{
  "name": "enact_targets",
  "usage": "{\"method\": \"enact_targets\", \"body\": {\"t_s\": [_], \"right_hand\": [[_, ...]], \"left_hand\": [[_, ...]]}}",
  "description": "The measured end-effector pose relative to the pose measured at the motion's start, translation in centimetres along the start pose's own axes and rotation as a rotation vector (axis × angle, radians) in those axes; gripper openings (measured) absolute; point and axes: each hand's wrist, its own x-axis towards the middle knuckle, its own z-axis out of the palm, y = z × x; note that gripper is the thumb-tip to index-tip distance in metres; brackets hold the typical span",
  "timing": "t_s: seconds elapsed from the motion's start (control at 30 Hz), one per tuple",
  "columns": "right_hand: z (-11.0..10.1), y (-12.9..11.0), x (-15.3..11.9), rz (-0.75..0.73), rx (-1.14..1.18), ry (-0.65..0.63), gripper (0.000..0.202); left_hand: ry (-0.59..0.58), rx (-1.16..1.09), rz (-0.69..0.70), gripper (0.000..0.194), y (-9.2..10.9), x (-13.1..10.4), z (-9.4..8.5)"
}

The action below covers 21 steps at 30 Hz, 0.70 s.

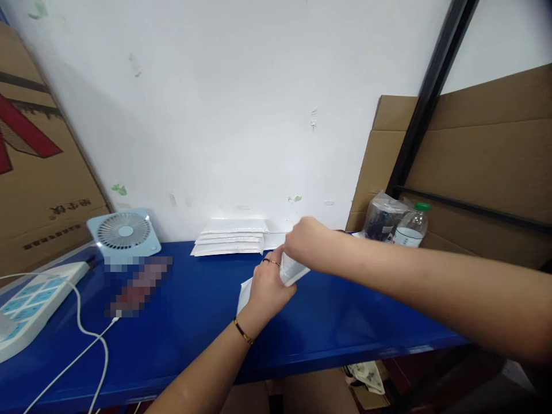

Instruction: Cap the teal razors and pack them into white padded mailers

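Note:
A white padded envelope [293,270] is held tilted above the blue table by both hands. My left hand [268,287], with a ring and a dark bracelet, is wrapped round its middle; one corner pokes out to the left of the wrist. At the far end, my right hand [308,244] is closed in a fist against the envelope, its fingertips hidden from view. Behind the hands, a stack of several similar white envelopes [233,237] lies by the wall, with another flat white piece [272,241] beside it, partly covered by the right hand.
On the left of the blue table [190,333] are a light blue fan [126,231], a blurred-out phone-like object [140,287] on a white cable and a power strip [41,305]. At right stand a bottle [411,227], a bagged dark item [382,218] and cardboard [487,155].

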Motion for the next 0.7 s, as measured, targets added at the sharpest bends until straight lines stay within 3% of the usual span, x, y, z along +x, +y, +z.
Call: {"method": "enact_targets", "body": {"t_s": [0.1, 0.2, 0.27, 0.37, 0.43, 0.57, 0.7], "right_hand": [[-2.8, 2.5, 1.8, 0.018, 0.171, 0.184, 0.024], [-5.8, 5.9, 2.2, -0.003, 0.255, 0.267, 0.038], [-7.2, 7.5, 1.5, -0.037, 0.313, 0.223, 0.042], [-7.4, 8.2, -0.4, -0.14, 0.364, 0.023, 0.034], [-6.3, 7.6, -2.0, -0.209, 0.364, 0.004, 0.025], [-1.8, 4.6, -5.9, -0.244, 0.356, 0.222, 0.021], [4.9, 0.5, -10.0, -0.278, 0.282, 0.23, 0.026]], "left_hand": [[0.066, -0.26, -0.007, 0.068, 0.9, 1.5, -0.4], [0.073, -0.396, -0.003, 0.063, 1.2, 2.3, -0.9], [0.038, -0.469, 0.039, 0.061, 0.9, 2.7, -1.1], [-0.08, -0.536, 0.153, 0.056, 0.0, 4.0, -1.9], [-0.189, -0.508, 0.21, 0.053, -0.4, 5.2, -2.7], [-0.415, -0.36, 0.35, 0.045, -0.5, 6.3, -4.1], [-0.655, -0.145, 0.493, 0.039, -1.2, 2.6, -4.0]]}}
